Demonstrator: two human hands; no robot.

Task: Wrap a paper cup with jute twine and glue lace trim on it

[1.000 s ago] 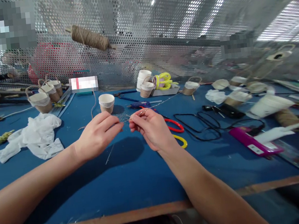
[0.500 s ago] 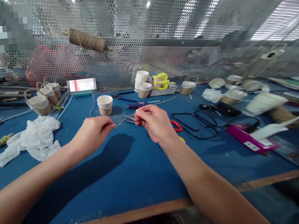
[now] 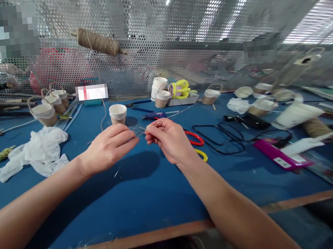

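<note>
My right hand (image 3: pixel 170 142) pinches a thin, pale twisted strand (image 3: pixel 183 111) between thumb and fingertips. It trails away toward the back right, and a short end pokes out on the left of the pinch. Close beside that end is my left hand (image 3: pixel 112 147), palm down, fingers stretched out; its thumb is hidden. Below the left hand shows a tiny whitish sliver (image 3: pixel 117 172); whether it lies on the table or is in the air I cannot tell. Scissors with red and yellow handles (image 3: pixel 196 138) lie partly under my right hand. A small paper-lined pot (image 3: pixel 118 113) stands behind my left hand.
The blue table (image 3: pixel 127 207) meets a perforated metal screen with a twine spool (image 3: pixel 98 41). White cloth (image 3: pixel 35 152) and handled pots (image 3: pixel 44 114) are at left. A blue glue gun (image 3: pixel 153 116), black cable (image 3: pixel 221 134) and purple power strip (image 3: pixel 279 155) are at right.
My left hand has gone from a closed pinch to stretched fingers and moved right, nearer my right hand. The whitish sliver has appeared below it. My right hand still pinches the strand.
</note>
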